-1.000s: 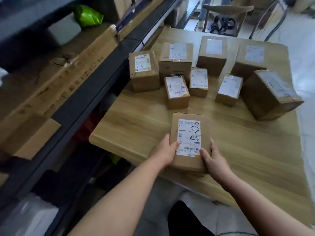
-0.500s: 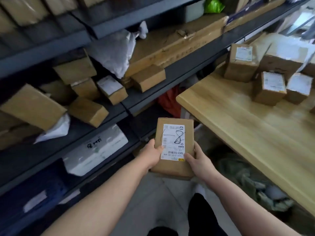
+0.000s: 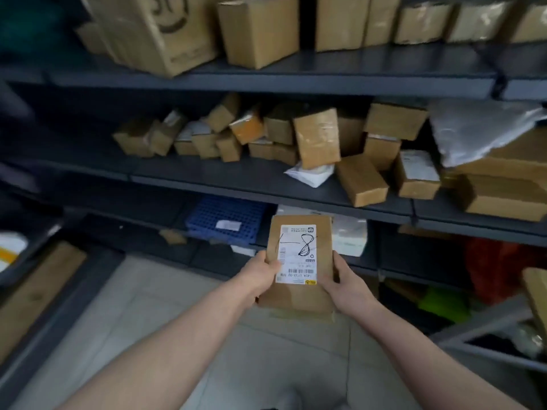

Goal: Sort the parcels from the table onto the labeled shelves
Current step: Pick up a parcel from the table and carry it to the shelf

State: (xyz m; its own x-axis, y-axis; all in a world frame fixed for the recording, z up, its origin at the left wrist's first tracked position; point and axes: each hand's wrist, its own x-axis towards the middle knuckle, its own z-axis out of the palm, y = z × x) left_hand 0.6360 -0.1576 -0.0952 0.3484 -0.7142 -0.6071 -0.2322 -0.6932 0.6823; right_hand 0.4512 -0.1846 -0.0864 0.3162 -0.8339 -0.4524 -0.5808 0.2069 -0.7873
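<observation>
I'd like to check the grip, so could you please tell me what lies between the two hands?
In the head view, only the cardboard parcel marked 8 lies between the left hand and the right hand, which grip its sides.

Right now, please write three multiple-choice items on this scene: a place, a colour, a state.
1. Where is the parcel? A on a table; B in the air before the shelves; C on the top shelf.
2. The crate under the middle shelf is: A red; B blue; C green.
3. The parcel is held by: A both hands; B one hand alone; C no hand.
Key: 1B, nothing bears it; 2B, its grid wall is blue; 3A, left hand and right hand grip its sides.
</observation>
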